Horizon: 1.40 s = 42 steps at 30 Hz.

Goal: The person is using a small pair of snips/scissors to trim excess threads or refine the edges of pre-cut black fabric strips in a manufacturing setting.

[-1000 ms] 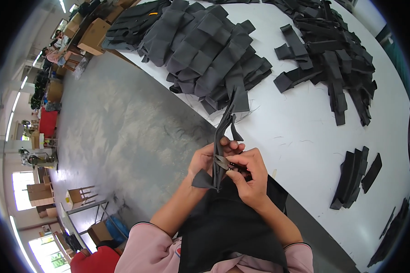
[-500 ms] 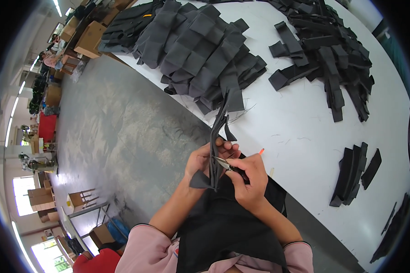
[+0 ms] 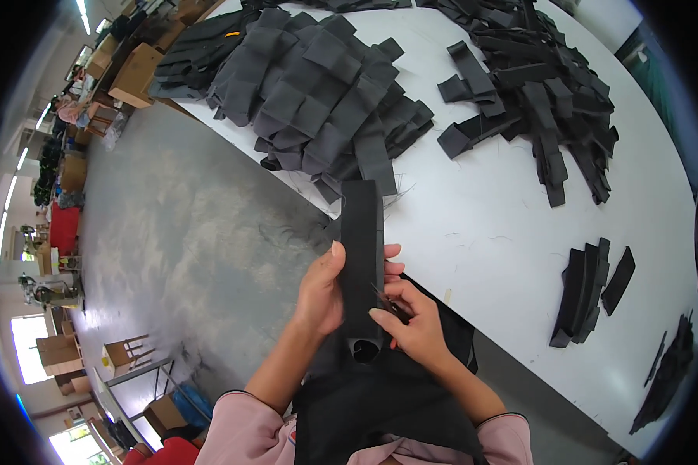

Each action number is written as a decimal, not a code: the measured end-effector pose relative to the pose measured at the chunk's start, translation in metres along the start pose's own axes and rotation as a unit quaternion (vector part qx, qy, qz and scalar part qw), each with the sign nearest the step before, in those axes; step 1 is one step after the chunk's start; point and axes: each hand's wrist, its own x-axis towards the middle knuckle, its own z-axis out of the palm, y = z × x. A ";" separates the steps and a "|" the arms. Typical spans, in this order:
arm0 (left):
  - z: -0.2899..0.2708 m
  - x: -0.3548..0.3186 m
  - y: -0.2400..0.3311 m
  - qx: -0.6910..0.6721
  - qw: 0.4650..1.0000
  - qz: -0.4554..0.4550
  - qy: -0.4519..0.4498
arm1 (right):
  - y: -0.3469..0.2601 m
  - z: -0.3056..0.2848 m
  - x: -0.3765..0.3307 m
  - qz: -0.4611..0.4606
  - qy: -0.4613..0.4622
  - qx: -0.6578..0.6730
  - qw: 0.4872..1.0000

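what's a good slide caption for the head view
Both hands, left hand and right hand, hold a black fabric strip upright beside a white table.

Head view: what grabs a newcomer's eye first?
The long black fabric strip held upright at centre, left hand gripping its edge, right hand working a small dark tool against it. Behind it, a big heap of dark fabric pieces sprawls across the white table.

Pink long sleeves pushed up forearms, black apron, bare hands.
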 end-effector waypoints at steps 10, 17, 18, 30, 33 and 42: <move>-0.001 -0.003 0.000 0.079 0.995 -0.007 0.057 | -0.029 -0.020 0.019 -0.359 0.191 -0.447 0.797; 0.006 -0.004 -0.001 0.103 0.991 -0.012 0.084 | -0.027 -0.019 0.026 -0.376 0.191 -0.510 0.750; 0.006 -0.004 -0.001 0.112 0.990 -0.012 0.081 | -0.027 -0.020 0.026 -0.374 0.200 -0.500 0.755; 0.005 -0.001 -0.003 0.138 0.986 -0.037 0.086 | -0.026 -0.028 0.017 -0.369 0.205 -0.496 0.758; 0.006 0.001 -0.004 0.135 0.986 -0.042 0.083 | -0.028 -0.027 0.014 -0.357 0.197 -0.521 0.750; 0.008 0.002 -0.003 0.144 0.985 -0.037 0.089 | -0.028 -0.028 0.011 -0.369 0.203 -0.510 0.750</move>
